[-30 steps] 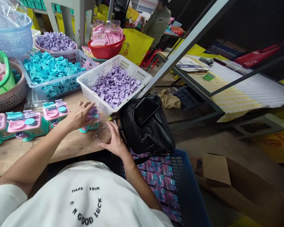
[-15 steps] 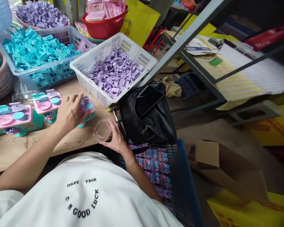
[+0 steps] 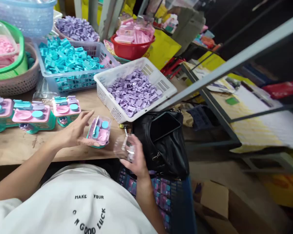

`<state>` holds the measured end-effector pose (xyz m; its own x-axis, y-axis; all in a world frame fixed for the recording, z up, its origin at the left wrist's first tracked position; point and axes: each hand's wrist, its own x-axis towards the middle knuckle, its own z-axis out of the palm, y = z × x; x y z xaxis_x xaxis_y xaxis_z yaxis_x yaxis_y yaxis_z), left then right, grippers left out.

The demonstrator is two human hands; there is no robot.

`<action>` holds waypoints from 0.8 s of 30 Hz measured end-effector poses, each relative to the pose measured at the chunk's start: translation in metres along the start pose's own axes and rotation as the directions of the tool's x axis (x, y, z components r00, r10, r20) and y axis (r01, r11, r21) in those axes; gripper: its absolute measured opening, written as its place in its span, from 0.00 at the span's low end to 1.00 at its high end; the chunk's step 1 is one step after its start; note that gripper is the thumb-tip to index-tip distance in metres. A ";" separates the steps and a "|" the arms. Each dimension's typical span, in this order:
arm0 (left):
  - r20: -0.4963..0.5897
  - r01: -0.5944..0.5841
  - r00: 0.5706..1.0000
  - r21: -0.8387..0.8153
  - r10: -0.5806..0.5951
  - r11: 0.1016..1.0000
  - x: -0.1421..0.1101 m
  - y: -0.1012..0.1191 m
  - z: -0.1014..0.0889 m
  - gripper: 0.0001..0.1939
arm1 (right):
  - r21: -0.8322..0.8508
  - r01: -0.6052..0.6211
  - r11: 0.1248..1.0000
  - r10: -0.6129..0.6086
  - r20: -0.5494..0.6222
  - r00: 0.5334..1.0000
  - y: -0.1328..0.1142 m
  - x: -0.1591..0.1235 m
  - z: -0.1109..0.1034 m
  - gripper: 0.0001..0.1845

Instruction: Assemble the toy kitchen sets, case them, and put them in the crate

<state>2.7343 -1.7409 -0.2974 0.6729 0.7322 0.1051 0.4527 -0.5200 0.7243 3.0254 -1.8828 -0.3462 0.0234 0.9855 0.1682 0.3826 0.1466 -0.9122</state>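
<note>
My left hand (image 3: 74, 131) grips a small pink-and-teal toy (image 3: 99, 132) under a clear cover, tilted just above the wooden table's (image 3: 19, 148) front edge. My right hand (image 3: 135, 159) holds a clear plastic shell (image 3: 123, 149) right of the toy, over the table's corner. Three more pink-and-teal toys (image 3: 34, 115) stand in a row on the table to the left. A white basket (image 3: 113, 104) of purple pieces sits just behind the hands.
A basket of teal pieces (image 3: 65, 63), a red bowl (image 3: 130, 48) of pink packs and stacked bowls (image 3: 12, 65) fill the back of the table. A black handbag (image 3: 164, 143) with a phone on it rests beside my right hand, above a blue crate (image 3: 185, 201) of packed toys. A cardboard box (image 3: 216, 201) lies on the floor.
My left hand has lifted the toy off the table and tilted it. My right hand has picked up the clear shell and moved it right. The camera has turned left.
</note>
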 end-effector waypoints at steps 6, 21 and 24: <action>-0.008 -0.084 0.996 -0.283 0.085 0.955 0.002 -0.046 0.052 0.73 | 0.042 0.185 0.982 -0.189 0.132 0.973 -0.076 0.073 -0.011 0.48; -0.170 -0.028 0.984 -0.433 -0.052 0.901 0.011 -0.039 0.093 0.67 | -0.352 0.259 0.900 -0.079 0.452 0.888 -0.099 0.143 0.010 0.47; -0.164 -0.013 0.984 -0.415 -0.061 0.910 0.008 -0.040 0.088 0.66 | -0.294 0.136 0.946 -0.080 0.195 0.978 -0.090 0.132 -0.011 0.47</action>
<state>2.7729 -1.7535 -0.3852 0.5385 0.8250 0.1712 0.1604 -0.2998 0.9404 3.0038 -1.7664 -0.2376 -0.1880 0.9682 0.1648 0.6369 0.2479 -0.7300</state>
